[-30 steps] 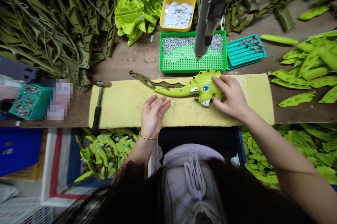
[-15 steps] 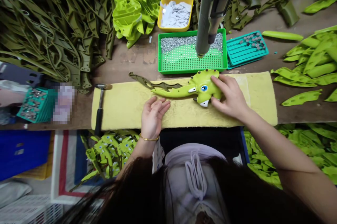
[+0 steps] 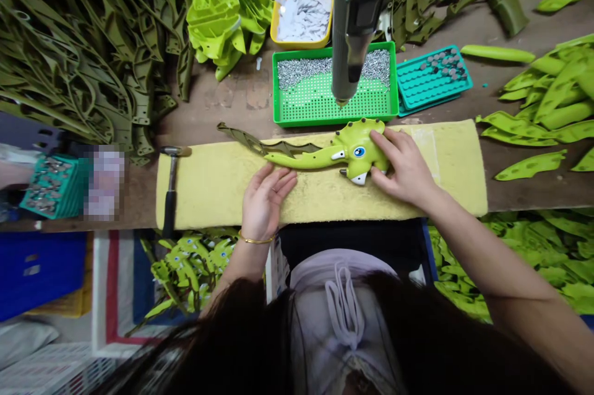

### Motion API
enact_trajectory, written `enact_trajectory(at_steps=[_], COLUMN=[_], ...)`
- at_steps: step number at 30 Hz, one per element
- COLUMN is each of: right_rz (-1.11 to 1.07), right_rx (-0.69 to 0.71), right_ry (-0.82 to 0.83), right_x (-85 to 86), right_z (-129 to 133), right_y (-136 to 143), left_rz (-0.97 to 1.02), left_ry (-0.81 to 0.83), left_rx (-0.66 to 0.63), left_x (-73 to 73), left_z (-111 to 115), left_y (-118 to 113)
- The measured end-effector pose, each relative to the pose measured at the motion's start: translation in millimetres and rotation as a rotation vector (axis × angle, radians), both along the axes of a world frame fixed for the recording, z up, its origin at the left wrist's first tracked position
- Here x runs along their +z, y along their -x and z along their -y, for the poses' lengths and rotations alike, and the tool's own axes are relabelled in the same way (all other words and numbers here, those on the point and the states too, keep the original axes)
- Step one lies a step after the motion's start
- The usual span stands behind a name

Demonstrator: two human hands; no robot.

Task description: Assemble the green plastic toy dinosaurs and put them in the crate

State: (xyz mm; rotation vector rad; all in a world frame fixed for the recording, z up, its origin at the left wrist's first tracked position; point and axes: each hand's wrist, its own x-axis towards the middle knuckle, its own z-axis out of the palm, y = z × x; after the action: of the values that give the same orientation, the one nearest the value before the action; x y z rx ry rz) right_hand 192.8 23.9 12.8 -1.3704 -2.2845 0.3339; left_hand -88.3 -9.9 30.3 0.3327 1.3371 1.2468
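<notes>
A lime-green dinosaur-head piece (image 3: 361,150) with a blue eye and a long green arm lies on the yellow cloth pad (image 3: 218,197). Along its upper left runs a dark olive curved strip (image 3: 250,140). My right hand (image 3: 403,164) grips the head piece at its right side, thumb below and fingers above. My left hand (image 3: 266,200) is palm up with fingers apart, just under the green arm's left part, holding nothing. A powered screwdriver (image 3: 350,42) hangs tip down above the green screw tray (image 3: 334,113).
A hammer (image 3: 170,190) lies on the pad's left end. Behind are a yellow tub (image 3: 301,42) of white pieces and a teal tray (image 3: 429,91). Olive parts (image 3: 106,54) heap at left, green parts (image 3: 561,95) at right.
My left hand has shifted slightly left and up, closer to the green arm. The screwdriver appears a little further left. My right hand keeps its grip on the head piece.
</notes>
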Motion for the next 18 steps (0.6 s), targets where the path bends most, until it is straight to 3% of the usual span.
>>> enact_trajectory(at_steps=[4,7,11,13,16,18], right_rz=[-0.022,-0.070,-0.419,-0.690,-0.982,-1.035], right_rx=[-0.007,-0.039,-0.423,-0.530,-0.566,-0.600], right_ry=[0.077,0.214,0.464,0.568,0.660,0.770], right_x=[3.2,12.9,19.5,18.3,17.1,20.1], right_z=[-2.9,-5.3,-4.8,-4.0,-4.6,-6.3], right_y=[-4.4,-13.1,-13.5,-6.3,2.1,1.0], left_rz=[0.099,0.096,0.025,-0.030,-0.338,-0.637], left_ry=[-0.002,-0.013,-0.111,-0.147,-0.240,-0.348], left_rx=[-0.088,-0.079,-0.020,-0.051,-0.029,-0.045], left_x=[-3.9,-4.7,-0.1,2.3,7.8,15.0], left_z=[-20.0,-31.1,-32.7,-29.1,-21.3,-17.5], left_y=[-14.8,-28.5,-30.4,-24.5,-11.6,-4.2])
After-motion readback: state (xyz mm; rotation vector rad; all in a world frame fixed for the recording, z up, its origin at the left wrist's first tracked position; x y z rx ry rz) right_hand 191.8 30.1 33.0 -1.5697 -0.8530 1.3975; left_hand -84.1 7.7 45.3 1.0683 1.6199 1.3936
